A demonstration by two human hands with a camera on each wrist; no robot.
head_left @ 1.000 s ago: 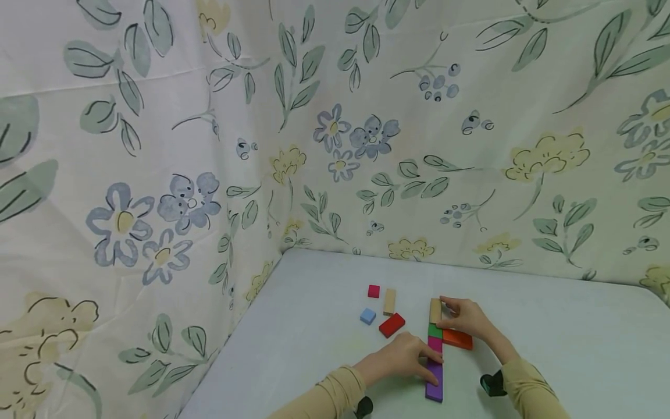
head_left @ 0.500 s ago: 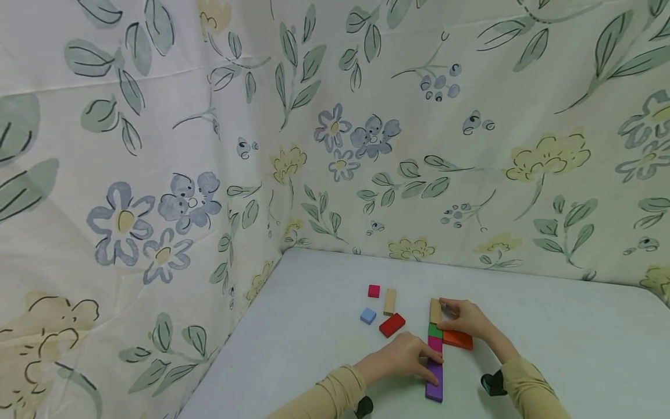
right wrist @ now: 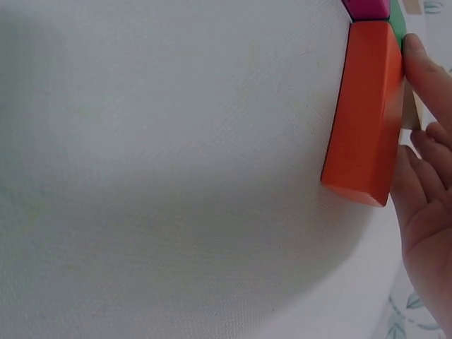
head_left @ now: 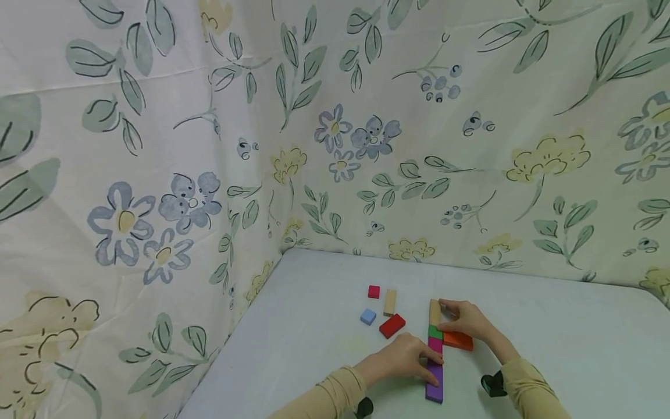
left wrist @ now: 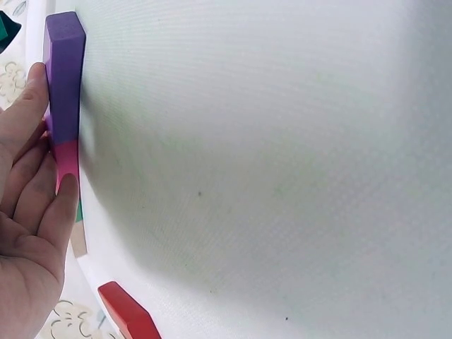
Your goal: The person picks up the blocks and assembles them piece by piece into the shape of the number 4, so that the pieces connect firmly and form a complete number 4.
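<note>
A straight row of blocks lies on the table: a purple block (head_left: 434,390) at the near end, then pink (head_left: 435,344), green (head_left: 435,332) and a natural wood block (head_left: 434,311). My left hand (head_left: 400,356) reaches over from the left. Its thumb touches the purple block, and a finger lies across where pink meets purple. From the right, my right hand (head_left: 464,317) rests fingertips along the side of the wood block, with the thumb by the green one. An orange block (right wrist: 358,106) lies on the row's right side, partly behind the right hand in the head view.
Left of the row lie a small red block (head_left: 374,291), another wood block (head_left: 389,302), a light blue block (head_left: 368,316) and a longer red block (head_left: 392,326). Floral cloth (head_left: 419,203) hangs behind and left of the white table (head_left: 314,302).
Both hands keep nearly the same place. The wood block at the far end looks to have shifted very slightly left; the other blocks look unmoved.
</note>
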